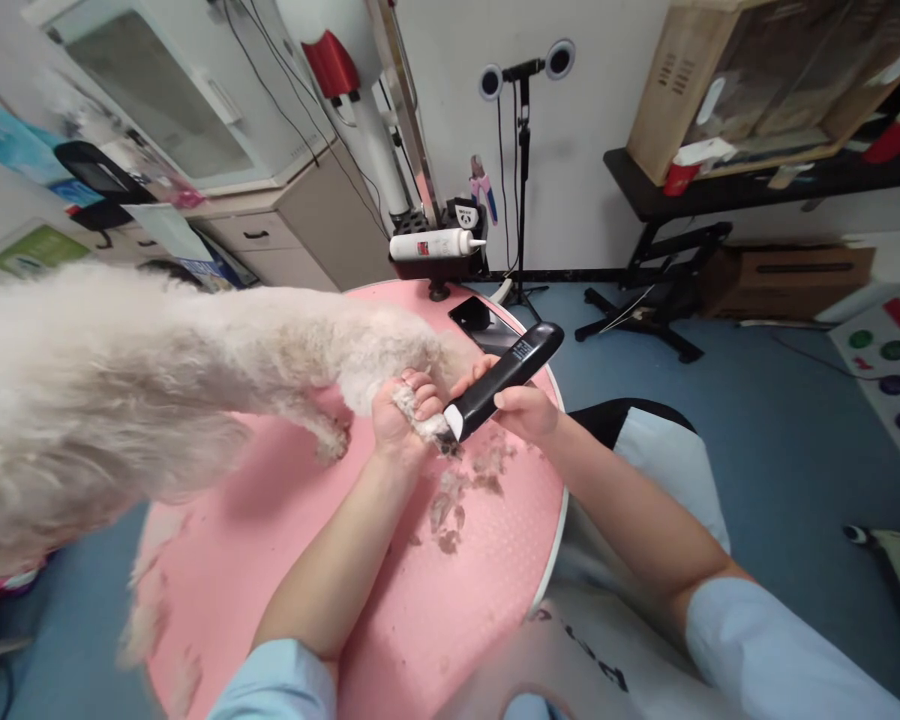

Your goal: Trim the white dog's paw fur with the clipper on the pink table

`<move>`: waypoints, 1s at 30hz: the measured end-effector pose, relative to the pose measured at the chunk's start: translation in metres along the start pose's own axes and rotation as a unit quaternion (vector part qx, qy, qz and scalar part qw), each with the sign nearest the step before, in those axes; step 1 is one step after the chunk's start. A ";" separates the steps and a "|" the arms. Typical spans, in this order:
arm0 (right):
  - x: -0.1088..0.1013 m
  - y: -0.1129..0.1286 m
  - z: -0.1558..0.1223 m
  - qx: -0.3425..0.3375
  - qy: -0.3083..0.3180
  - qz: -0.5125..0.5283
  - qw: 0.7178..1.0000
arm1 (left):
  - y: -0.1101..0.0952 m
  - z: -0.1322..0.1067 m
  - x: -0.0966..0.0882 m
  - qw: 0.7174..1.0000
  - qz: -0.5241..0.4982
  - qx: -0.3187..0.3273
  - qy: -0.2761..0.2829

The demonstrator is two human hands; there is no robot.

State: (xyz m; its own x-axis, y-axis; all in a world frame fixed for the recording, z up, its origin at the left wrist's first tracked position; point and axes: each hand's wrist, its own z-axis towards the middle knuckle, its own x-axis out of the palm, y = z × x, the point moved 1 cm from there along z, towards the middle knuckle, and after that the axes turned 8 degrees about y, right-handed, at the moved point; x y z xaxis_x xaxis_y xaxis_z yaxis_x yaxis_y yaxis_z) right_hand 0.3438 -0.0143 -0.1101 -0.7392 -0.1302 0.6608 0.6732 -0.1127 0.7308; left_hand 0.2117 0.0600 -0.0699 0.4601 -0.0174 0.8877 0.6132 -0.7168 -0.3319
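A fluffy white dog [120,370] stands on a round pink grooming table [360,590], its body filling the left side. My left hand [397,410] is closed around one of the dog's paws [424,425], lifted off the table. My right hand [525,408] grips a black electric clipper [506,380] whose white blade end touches the held paw. Clumps of cut fur [457,495] lie on the table just below the paw.
A white bottle [435,243] lies on a black tray at the table's far edge beside the grooming arm post [409,110]. Behind stand a ring-light stand [523,150], a cabinet [300,230] and a black bench with boxes [720,190]. Blue floor surrounds the table.
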 end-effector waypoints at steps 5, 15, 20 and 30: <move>0.001 -0.001 -0.002 -0.018 -0.003 -0.025 1.000 | 0.000 0.001 -0.002 1.000 -0.009 0.003 0.017; 0.007 -0.005 -0.026 0.025 -0.039 -0.162 0.986 | 0.003 0.006 -0.001 0.998 0.046 0.023 0.040; 0.059 -0.016 -0.052 0.054 -0.003 -0.489 0.870 | 0.008 0.008 -0.004 0.995 0.081 0.021 0.053; 0.048 -0.019 -0.034 0.081 -0.150 -0.325 0.930 | 0.003 0.016 -0.023 0.972 0.183 0.065 0.129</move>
State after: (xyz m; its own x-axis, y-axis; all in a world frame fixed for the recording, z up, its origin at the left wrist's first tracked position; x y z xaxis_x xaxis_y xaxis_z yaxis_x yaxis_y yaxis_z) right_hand 0.2962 -0.0518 -0.0981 -0.9779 0.1973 0.0696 0.0873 0.0824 0.9928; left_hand 0.2132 0.0692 -0.0968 0.4971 -0.4405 0.7476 0.5229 -0.5355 -0.6632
